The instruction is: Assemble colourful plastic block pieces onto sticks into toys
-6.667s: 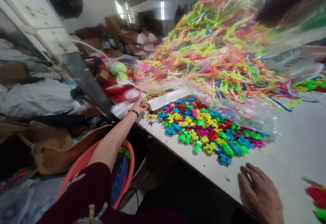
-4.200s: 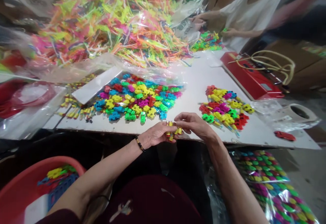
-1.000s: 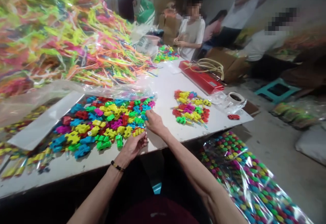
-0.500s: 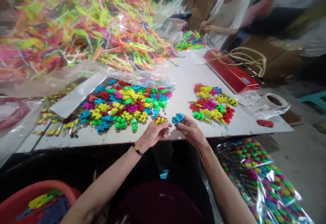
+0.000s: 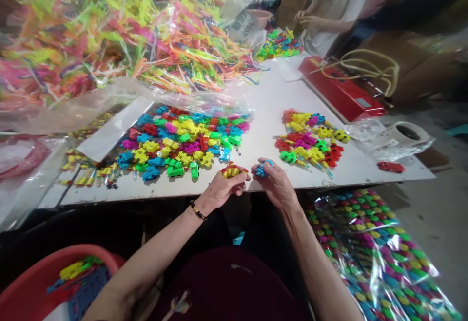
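My left hand point(image 5: 223, 188) is closed around several small yellow pieces with red ends point(image 5: 232, 170), like the little tubes lying at the table's left. Close beside it, my right hand point(image 5: 277, 184) grips a blue toy car point(image 5: 263, 167) between thumb and fingers; part of the car is hidden. Both hands are just above the table's front edge. Behind my left hand spreads a pile of toy cars point(image 5: 175, 141) in several colours. Beyond my right hand lies a smaller group of toy cars point(image 5: 307, 141), some with clear tubes sticking out.
Small yellow-and-red tubes point(image 5: 82, 177) lie on the white table point(image 5: 263, 97). A red machine point(image 5: 343, 92), a clear tape roll point(image 5: 407, 133) and a red toy car point(image 5: 391, 166) stand right. Bright plastic pieces point(image 5: 120, 33) heap behind. A red tub point(image 5: 22, 282) sits lower left. A person point(image 5: 329, 14) works beyond.
My right hand has turned and its fingers wrap further around the blue toy car. The left hand keeps its yellow pieces. The view has shifted slightly downward.
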`<state>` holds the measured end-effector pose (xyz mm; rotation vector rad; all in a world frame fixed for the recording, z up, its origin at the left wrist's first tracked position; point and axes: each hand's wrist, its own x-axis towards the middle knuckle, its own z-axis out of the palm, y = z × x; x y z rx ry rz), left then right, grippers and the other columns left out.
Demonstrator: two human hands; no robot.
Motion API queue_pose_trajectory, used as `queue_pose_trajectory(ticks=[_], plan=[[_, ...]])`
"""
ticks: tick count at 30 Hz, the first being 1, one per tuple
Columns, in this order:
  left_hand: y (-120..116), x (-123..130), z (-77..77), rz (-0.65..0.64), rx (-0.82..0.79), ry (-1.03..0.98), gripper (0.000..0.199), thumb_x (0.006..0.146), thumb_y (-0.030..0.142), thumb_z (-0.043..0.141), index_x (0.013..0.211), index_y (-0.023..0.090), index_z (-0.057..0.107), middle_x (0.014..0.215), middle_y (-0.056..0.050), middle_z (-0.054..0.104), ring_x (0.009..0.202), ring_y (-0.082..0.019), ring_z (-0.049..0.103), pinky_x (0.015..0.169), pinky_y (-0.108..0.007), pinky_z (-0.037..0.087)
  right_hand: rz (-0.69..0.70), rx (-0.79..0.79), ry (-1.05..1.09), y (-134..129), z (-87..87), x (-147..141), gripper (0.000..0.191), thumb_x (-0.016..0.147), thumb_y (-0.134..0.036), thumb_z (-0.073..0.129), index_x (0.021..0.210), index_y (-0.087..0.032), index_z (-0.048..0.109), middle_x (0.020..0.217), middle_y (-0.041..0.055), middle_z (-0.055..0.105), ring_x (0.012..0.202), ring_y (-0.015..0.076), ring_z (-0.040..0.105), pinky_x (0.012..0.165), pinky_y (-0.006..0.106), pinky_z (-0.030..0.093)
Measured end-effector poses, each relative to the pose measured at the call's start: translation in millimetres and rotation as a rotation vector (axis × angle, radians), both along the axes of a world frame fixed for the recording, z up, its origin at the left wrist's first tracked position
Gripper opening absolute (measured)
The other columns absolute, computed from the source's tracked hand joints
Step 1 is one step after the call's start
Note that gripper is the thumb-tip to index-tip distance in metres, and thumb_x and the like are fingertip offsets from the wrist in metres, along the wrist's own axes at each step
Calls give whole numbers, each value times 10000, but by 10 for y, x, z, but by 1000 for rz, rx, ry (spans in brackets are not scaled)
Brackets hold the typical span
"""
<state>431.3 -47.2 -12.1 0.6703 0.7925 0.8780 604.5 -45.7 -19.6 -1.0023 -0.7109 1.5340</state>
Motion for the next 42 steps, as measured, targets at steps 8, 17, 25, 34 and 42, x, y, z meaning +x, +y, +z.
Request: queue_pose_trajectory(ticks=[8, 17, 25, 34, 42], plan=[[-75, 138, 7, 11, -28, -11, 457, 592, 370, 957, 836, 119, 663, 700, 9, 626, 577, -71, 541, 468, -179, 340, 27, 19, 11, -51, -71, -64, 398, 841, -635, 640, 1012, -277, 609, 990, 22, 682, 771, 168, 626, 669, 322, 564], [-105, 165, -41, 27, -57, 17, 503, 577, 401, 964, 871, 118, 669, 683, -1, 647, 566, -76, 555, 464, -166, 338, 38, 40, -193, -195, -5, -140, 502, 838, -635, 683, 1163, -256, 626, 984, 5, 670, 742, 139, 591, 656, 279, 535], [-147, 116, -66, 7, -65, -9, 490, 629, 421, 934, 934, 118, 699, 739, -28, 686, 574, -71, 563, 477, -166, 337, 32, -17, -147, -141, -21, 18, 452, 763, -602, 788, 884, -230, 562, 809, -32, 652, 573, 102, 542, 496, 241, 436], [-145, 146, -31, 6, -44, 69, 487, 534, 357, 970, 845, 100, 696, 715, -12, 651, 557, -57, 534, 468, -164, 308, 32, -39, 14, -133, -31, -26, 498, 693, -607, 830, 945, -258, 579, 933, -2, 663, 688, 145, 594, 590, 328, 589], [-146, 127, -49, -4, -70, 73, 482, 577, 392, 948, 867, 103, 694, 759, -39, 681, 564, -69, 557, 453, -166, 321, 16, 1, -33, -191, -20, 45, 454, 727, -470, 848, 1031, -257, 585, 987, 3, 694, 752, 142, 632, 668, 302, 581]])
